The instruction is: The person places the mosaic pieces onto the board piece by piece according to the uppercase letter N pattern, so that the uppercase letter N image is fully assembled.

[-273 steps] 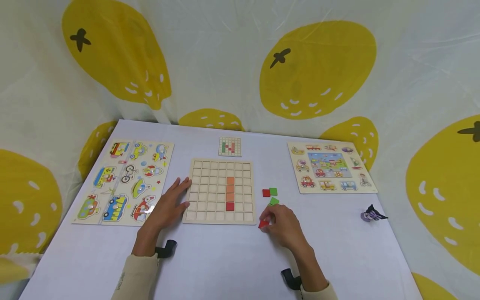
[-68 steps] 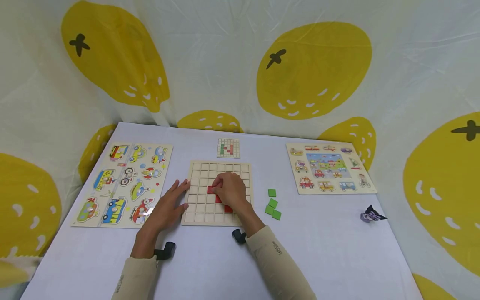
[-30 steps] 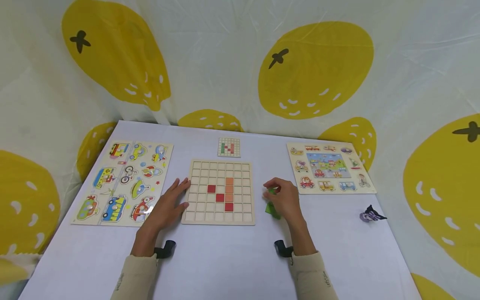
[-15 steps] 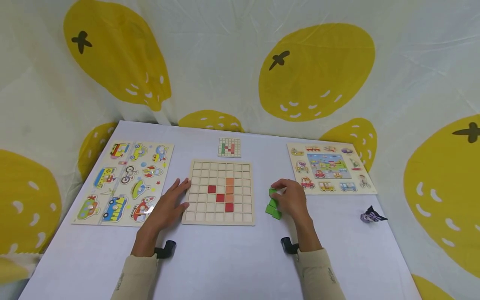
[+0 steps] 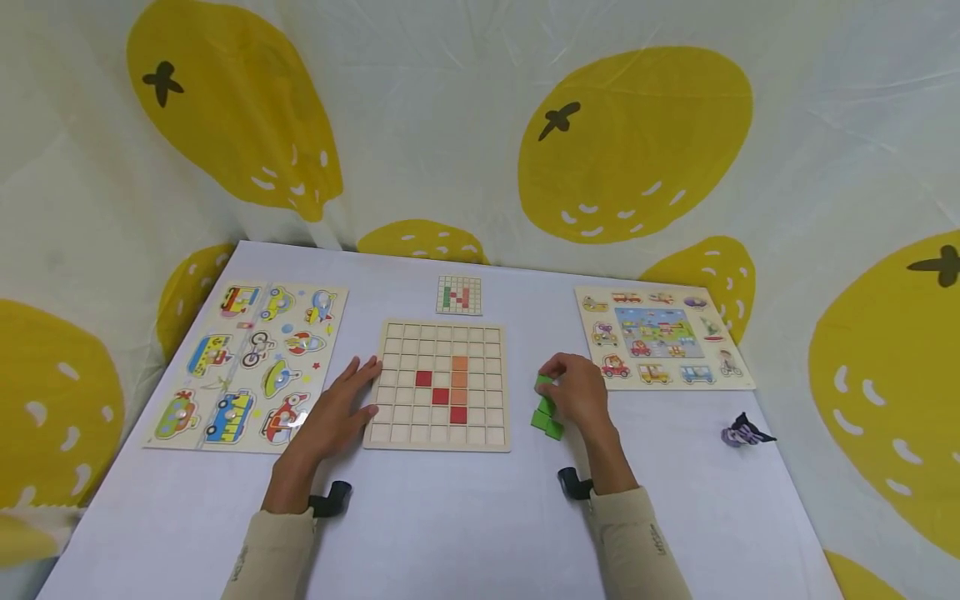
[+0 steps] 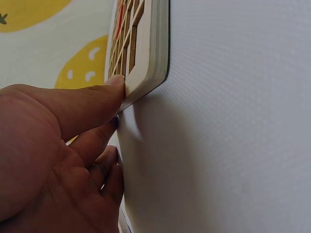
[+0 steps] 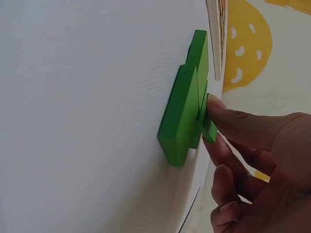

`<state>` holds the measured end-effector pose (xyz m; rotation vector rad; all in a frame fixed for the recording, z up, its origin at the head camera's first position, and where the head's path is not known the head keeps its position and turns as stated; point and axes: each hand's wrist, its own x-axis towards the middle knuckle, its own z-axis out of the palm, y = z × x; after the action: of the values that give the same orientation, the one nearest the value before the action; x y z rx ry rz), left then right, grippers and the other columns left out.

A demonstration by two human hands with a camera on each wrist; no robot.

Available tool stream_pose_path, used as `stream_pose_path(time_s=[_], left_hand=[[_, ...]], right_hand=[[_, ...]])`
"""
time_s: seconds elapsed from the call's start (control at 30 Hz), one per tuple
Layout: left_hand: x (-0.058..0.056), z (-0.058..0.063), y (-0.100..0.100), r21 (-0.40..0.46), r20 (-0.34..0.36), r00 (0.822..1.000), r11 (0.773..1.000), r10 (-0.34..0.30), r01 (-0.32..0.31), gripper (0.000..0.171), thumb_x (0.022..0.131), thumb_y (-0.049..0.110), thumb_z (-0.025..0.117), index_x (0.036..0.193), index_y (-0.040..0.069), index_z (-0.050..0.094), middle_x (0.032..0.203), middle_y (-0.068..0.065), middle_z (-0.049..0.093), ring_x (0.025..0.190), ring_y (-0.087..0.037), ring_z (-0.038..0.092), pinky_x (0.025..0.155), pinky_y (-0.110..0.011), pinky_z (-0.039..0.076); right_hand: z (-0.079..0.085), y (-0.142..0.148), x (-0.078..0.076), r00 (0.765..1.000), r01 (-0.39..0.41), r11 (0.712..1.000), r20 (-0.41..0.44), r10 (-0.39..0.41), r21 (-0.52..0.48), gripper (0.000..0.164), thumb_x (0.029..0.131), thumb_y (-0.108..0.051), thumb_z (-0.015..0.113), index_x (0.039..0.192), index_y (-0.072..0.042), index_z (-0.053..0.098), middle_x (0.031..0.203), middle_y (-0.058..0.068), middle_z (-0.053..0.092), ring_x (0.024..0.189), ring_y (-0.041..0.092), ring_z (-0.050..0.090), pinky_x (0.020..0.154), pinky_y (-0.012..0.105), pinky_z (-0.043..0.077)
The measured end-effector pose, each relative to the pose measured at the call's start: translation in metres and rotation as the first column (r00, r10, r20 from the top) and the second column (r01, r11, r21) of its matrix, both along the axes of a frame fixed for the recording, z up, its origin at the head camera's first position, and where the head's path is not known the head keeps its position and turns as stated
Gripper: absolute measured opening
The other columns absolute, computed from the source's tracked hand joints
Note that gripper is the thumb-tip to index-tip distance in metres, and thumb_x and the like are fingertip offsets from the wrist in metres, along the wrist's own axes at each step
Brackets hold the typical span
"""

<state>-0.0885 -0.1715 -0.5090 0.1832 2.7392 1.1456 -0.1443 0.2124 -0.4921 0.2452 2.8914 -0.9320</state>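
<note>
A square wooden grid board [image 5: 401,415] lies mid-table. In its cells sit a column of orange tiles [image 5: 459,379] and a diagonal of red tiles [image 5: 441,397]. Along the board's left edge rests my left hand [image 5: 341,408], fingers spread; in the left wrist view its thumb [image 6: 92,104] touches the board's corner. Right of the board is a small cluster of green tiles [image 5: 540,419]. There my right hand [image 5: 579,393] pinches one green tile [image 7: 210,127] between thumb and finger, tilted against the others in the right wrist view.
Behind the board lies a small pattern card [image 5: 459,295] with green, red and orange squares. A vehicle peg puzzle [image 5: 292,383] flanks it on the left, a picture puzzle board [image 5: 588,333] at the back right. Near the right table edge lies a purple-and-black item [image 5: 742,430].
Two more red tiles lie in the board than at first. My right hand has left the board for the green tiles at the right and pinches one. My left hand stays put.
</note>
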Motion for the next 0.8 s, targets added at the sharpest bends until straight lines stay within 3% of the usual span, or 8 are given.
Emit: stream_pose_path(time_s=[0.4, 0.8], left_hand=[[0.0, -0.002, 0.0, 0.013, -0.011, 1.0, 1.0, -0.005, 0.005, 0.073, 0.098, 0.003, 0.071, 0.164, 0.011, 0.04, 0.175, -0.011, 0.031, 0.166, -0.041, 0.015, 0.128, -0.068, 0.023], [0.0, -0.003, -0.001, 0.014, -0.013, 1.0, 1.0, -0.004, 0.005, 0.073, 0.098, 0.003, 0.07, 0.164, 0.01, 0.041, 0.175, -0.011, 0.032, 0.166, -0.041, 0.015, 0.129, -0.067, 0.023]], right_hand=[[0.005, -0.019, 0.003, 0.997, -0.048, 0.997, -0.061, 0.045, -0.062, 0.014, 0.087, -0.011, 0.086, 0.095, -0.018, 0.078, 0.085, 0.003, 0.066, 0.072, 0.021, 0.055, 0.063, 0.033, 0.041], [0.01, -0.046, 0.004, 0.99, -0.072, 0.991, -0.129, 0.057, -0.11, 0.014, 0.087, -0.018, 0.089, 0.093, -0.019, 0.076, 0.08, 0.0, 0.069, 0.073, 0.021, 0.053, 0.067, 0.034, 0.039]])
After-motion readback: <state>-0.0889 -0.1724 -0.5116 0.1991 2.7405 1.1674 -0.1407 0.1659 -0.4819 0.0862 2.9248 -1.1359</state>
